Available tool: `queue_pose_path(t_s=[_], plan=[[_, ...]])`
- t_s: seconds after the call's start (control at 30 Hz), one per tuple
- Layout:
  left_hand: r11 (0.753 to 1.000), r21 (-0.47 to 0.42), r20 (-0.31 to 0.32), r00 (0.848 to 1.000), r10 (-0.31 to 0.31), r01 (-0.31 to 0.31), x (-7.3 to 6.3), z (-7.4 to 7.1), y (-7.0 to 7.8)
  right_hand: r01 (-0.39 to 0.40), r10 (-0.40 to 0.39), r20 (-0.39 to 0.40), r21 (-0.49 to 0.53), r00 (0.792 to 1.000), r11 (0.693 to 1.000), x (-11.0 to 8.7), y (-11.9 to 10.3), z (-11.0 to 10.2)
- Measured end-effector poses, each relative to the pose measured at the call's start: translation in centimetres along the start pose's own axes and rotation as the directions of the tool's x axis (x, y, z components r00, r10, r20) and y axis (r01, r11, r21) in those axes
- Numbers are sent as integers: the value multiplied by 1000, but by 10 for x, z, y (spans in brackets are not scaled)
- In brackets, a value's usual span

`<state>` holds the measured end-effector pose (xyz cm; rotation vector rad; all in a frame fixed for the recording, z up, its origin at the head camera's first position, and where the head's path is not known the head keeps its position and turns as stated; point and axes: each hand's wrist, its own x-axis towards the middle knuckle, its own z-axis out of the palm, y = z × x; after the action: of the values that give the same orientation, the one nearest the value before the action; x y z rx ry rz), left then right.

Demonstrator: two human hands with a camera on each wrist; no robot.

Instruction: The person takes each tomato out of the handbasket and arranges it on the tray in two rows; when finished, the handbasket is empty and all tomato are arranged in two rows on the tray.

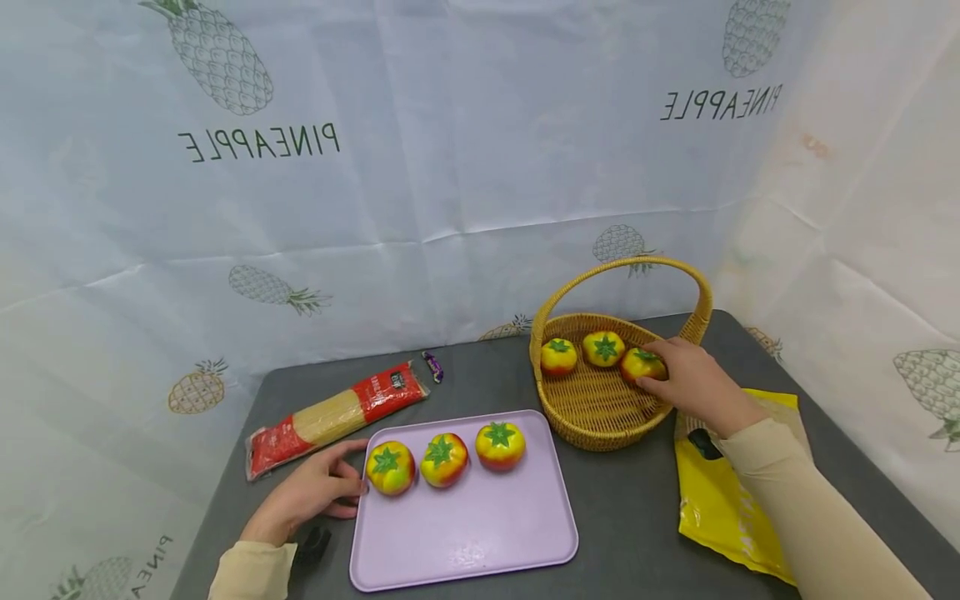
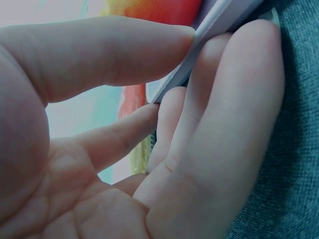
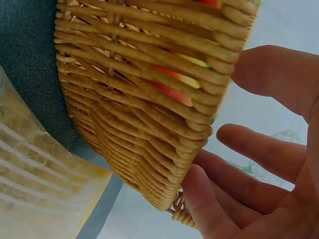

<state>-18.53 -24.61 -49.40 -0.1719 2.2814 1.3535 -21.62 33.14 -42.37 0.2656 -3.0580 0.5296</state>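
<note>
My left hand (image 1: 318, 486) is at the left edge of a lilac tray (image 1: 465, 550). In the left wrist view its thumb (image 2: 124, 52) lies on the tray's rim and the other fingers curl against the underside. Three yellow-red toy tomatoes with green leaf tops, the middle one (image 1: 444, 461) among them, stand in a row along the tray's far side. My right hand (image 1: 693, 379) reaches over the rim of a wicker basket (image 1: 600, 417), thumb and fingers around a toy tomato (image 1: 639, 365). Two more tomatoes, one at the back (image 1: 603, 348), sit beside it. The basket wall mostly hides the tomatoes in the right wrist view.
A red-ended pack of noodles (image 1: 337, 417) lies behind the tray at left, with a small purple-wrapped candy (image 1: 432, 367) by its end. Under my right forearm lies a yellow bag (image 1: 720, 508). The basket's tall handle (image 1: 622, 262) arches over it. Pineapple-print cloth hangs behind the dark table.
</note>
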Motion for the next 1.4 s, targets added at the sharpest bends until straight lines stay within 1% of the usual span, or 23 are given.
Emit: queue_pose_path(t_s=[0.23,0.53,0.73,1.0,1.2,1.4], plan=[[1000,-15,6,1000,10,-10,1,-1,-5,-9,9,15,-7,1000,1000,5,1,7],[1000,-17,20,1000,16,-16,0,0,-4,-16,17,41,-30,999,999,7,3,15],[1000,-6,-7,1000,5,-5,0,1,-2,-16,17,41,-23,999,1000,10,2,14],[1000,-20,-9,1000,7,-7,-1,0,-2,-14,15,38,-24,999,1000,18,2,13],[1000,-27,-8,1000,10,-10,-2,1,-2,-14,16,43,-39,999,999,19,1,12],[1000,-14,-14,1000,10,-10,-2,1,0,-7,9,35,-59,999,998,18,1,13]])
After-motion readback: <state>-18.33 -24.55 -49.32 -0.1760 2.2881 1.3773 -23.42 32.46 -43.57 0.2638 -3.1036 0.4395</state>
